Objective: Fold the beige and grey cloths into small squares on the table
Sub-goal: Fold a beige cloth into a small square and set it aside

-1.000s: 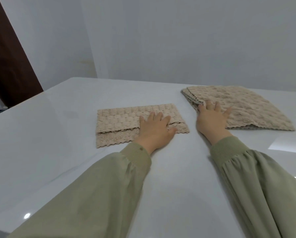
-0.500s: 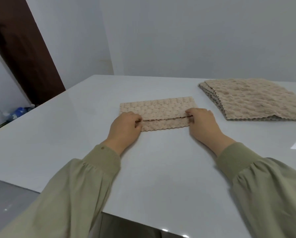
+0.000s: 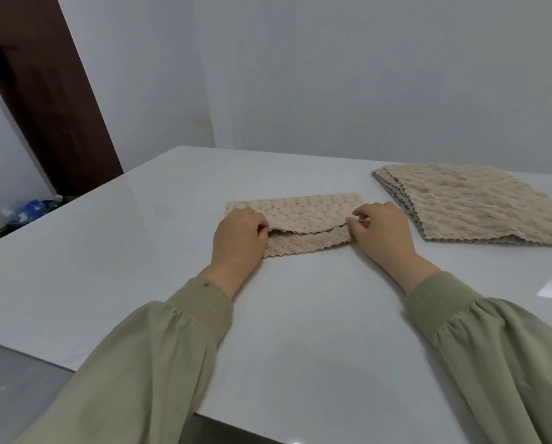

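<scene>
Two bare hands are set at the ends of a beige, bubble-textured cloth (image 3: 303, 208), which is folded into a long strip and lies flat near the middle of a glossy white table (image 3: 300, 331). The near edge of the top layer is pinched at one end by the left hand (image 3: 239, 238) and at the other by the right hand (image 3: 380, 233), fingers curled round it. That edge is lifted slightly, and a dark gap is seen beneath.

- Handling, as judged: light, soft and limp. Sag is expected between the two grips.
- The pile looks grippy, so the layers should cling. The tabletop looks slick, so the strip may skid if dragged.
- Hold is best taken at the corners.

A stack of matching beige cloths with grey undersides (image 3: 479, 203) is noted near the right hand, untouched.
</scene>
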The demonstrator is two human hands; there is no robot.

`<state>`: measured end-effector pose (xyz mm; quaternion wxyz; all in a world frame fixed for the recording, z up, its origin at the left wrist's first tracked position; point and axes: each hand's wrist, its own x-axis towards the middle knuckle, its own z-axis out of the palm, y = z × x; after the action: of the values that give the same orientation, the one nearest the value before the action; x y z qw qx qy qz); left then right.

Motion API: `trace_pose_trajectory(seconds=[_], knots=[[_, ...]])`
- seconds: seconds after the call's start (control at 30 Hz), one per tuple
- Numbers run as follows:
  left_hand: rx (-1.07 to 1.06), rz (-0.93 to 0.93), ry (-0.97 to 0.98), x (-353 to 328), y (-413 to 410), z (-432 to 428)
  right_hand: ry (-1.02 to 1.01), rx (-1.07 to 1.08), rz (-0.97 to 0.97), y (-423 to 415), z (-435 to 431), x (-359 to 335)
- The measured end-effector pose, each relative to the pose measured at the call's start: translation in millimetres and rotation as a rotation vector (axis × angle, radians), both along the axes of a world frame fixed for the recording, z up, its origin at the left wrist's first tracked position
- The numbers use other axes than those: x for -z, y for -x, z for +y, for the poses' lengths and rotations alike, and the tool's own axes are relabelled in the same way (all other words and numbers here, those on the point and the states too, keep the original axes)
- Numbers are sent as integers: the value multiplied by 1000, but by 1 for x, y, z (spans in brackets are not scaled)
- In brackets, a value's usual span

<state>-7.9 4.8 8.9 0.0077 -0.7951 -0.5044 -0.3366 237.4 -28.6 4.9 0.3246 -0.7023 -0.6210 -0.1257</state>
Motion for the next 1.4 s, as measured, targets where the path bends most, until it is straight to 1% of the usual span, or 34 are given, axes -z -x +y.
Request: trace_pose_trajectory(seconds=[0.07,0.13,0.23,0.3,0.37,0.47,0.5,0.53,0.57,0.63,0.7,0.77,0.83,1.0,1.07,1.13,1.17,1.2,1.27,1.3,1.33,1.4], knots=[[14,-39,-62,0,-1,0,-34,-70,-19,3,-1,1],[29,-55,-109,0,-2,1,14,-105,-80,5,1,2],[57,-30,-150,1,0,4,125,-86,-107,4,0,2],[88,-7,-163,1,3,5,126,-57,-130,0,0,3],[127,5,-190,0,5,5,53,-29,-124,-1,-2,1],[199,-3,-279,-6,9,0,-216,-19,-99,1,-9,-3],[226,2,-302,-8,10,-2,-254,-21,-103,1,-13,-4],[252,22,-311,-9,12,-4,-224,-30,-115,0,-15,-2],[280,62,-299,-8,13,-5,-152,-36,-129,-1,-17,0],[331,168,-205,-5,14,-5,-24,-42,-125,-5,-19,7],[346,225,-80,-2,15,-5,-27,-46,-110,-10,-20,9],[330,221,-19,0,16,-5,7,-41,-94,-11,-22,9],[316,201,-21,-1,17,-5,27,-44,-74,-12,-22,8],[267,184,-108,-7,21,-5,-134,-56,-62,-10,-25,2],[274,233,-98,-9,22,-7,-90,-81,-116,-9,-26,1],[284,283,-18,-9,22,-9,11,-90,-141,-7,-25,3],[276,283,46,-9,22,-10,32,-80,-116,-6,-25,3],[257,265,96,-10,22,-12,8,-56,-83,-6,-26,4],[179,198,125,-11,21,-14,-90,21,-46,-7,-29,5],[108,156,130,-11,21,-13,-111,68,-45,-8,-30,4],[15,115,142,-11,23,-11,-88,114,-48,-9,-30,4],[-191,83,198,-12,27,-6,68,218,-20,-11,-29,1]])
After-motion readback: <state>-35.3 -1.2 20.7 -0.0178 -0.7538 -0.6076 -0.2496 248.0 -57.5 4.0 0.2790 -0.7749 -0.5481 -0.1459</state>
